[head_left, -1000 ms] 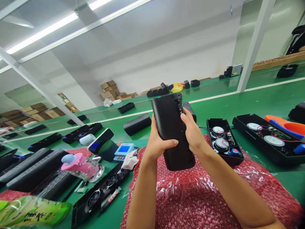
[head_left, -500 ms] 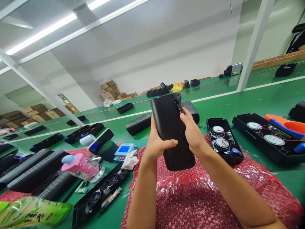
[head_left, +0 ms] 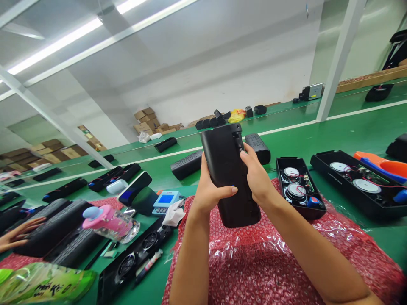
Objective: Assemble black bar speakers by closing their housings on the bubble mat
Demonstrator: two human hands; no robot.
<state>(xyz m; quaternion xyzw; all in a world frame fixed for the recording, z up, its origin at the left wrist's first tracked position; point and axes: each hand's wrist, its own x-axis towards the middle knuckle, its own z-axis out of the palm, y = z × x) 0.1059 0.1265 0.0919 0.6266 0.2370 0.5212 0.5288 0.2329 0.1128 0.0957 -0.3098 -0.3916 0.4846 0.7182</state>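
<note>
A black speaker [head_left: 227,169] is held upright and slightly tilted between both hands, above red bubble wrap [head_left: 235,267]. My left hand [head_left: 208,188] is closed around its left edge, the thumb lying across the front face. A tiny blue light shows by that thumb's tip. On the right edge, my right hand [head_left: 256,173] grips the speaker, its thumb beside an open recess near the top. To the right stands an open speaker housing [head_left: 297,186] with two round drivers and red wires showing. The fingers behind the speaker are hidden.
At far left, another person's hand [head_left: 22,235] rests on a dark speaker. A pink-lidded bottle [head_left: 111,222], a blue-screened device [head_left: 167,202] and a black panel [head_left: 133,262] lie left. Speakers [head_left: 187,164] sit on the green belt behind. A larger open housing [head_left: 356,186] is right.
Another person's hand has come in at the left onto a speaker. A small blue light now shows by my left thumb. Speakers on the belt behind have shifted slightly right.
</note>
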